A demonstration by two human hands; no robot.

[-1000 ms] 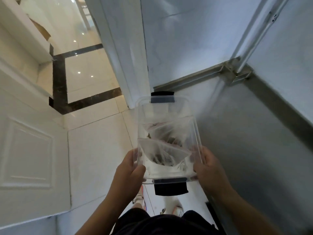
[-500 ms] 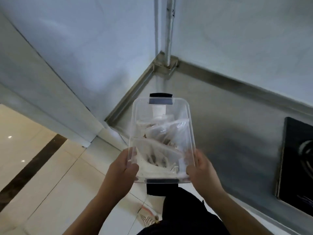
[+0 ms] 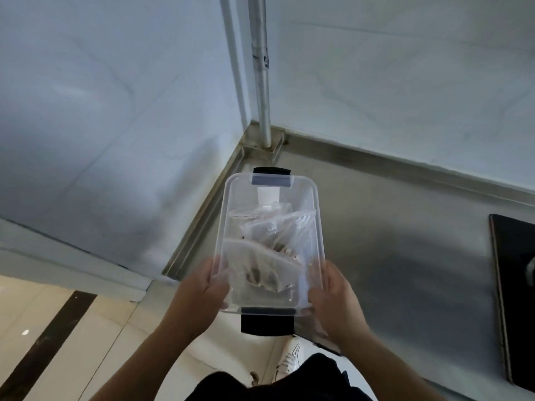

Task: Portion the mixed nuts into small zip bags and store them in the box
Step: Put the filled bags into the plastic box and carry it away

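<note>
We're gripping the clear plastic latch-lid box (image 3: 270,198) at its near end, left hand (image 3: 199,296) and right hand (image 3: 333,299) clamping either side. Between our palms, small clear zip bags of nuts (image 3: 266,264) are lying inside, above the steel counter (image 3: 405,256).

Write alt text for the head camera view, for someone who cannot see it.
Two hands, left hand and right hand, hold a clear plastic box of filled zip bags above a steel counter in a tiled corner.
</note>
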